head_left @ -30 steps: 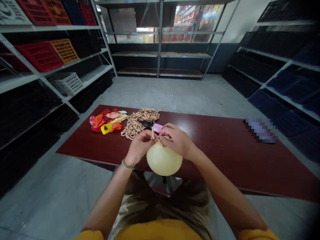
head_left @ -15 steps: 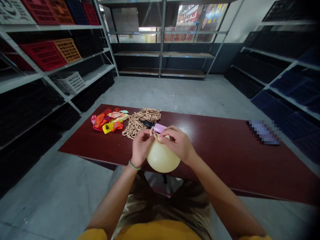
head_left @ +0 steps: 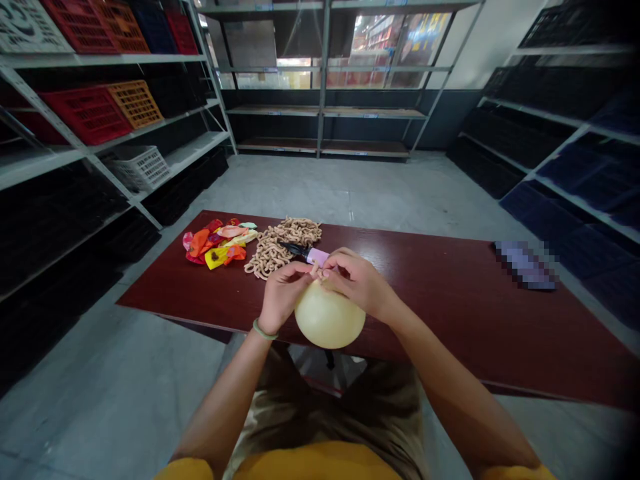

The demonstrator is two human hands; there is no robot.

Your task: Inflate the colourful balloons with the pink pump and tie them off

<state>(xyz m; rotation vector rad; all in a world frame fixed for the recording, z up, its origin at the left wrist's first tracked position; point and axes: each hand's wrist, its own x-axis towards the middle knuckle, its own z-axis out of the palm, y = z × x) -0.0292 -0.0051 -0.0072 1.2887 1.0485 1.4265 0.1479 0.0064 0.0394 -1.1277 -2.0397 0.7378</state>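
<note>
A: What do the hands do in this moment?
B: The left hand (head_left: 284,297) and the right hand (head_left: 357,283) are both closed, and the fingertips pinch the neck (head_left: 320,272) of one cream balloon (head_left: 329,317). I think the step is closing this neck, but the fingers hide it, so I cannot see a knot.
A: Where is the balloon, and what does the next move need?
B: It hangs under the fingers, over the near edge of the table (head_left: 450,320). In my judgement, the neck needs a firm pinch, so the air does not escape.
A: How many things can you count?
B: There are two hands, one full balloon and one pink and black pump (head_left: 306,253). There is one heap of curly tan cords (head_left: 280,248) and one pile of flat balloons (head_left: 215,241), but they overlap, so I cannot count them.
</note>
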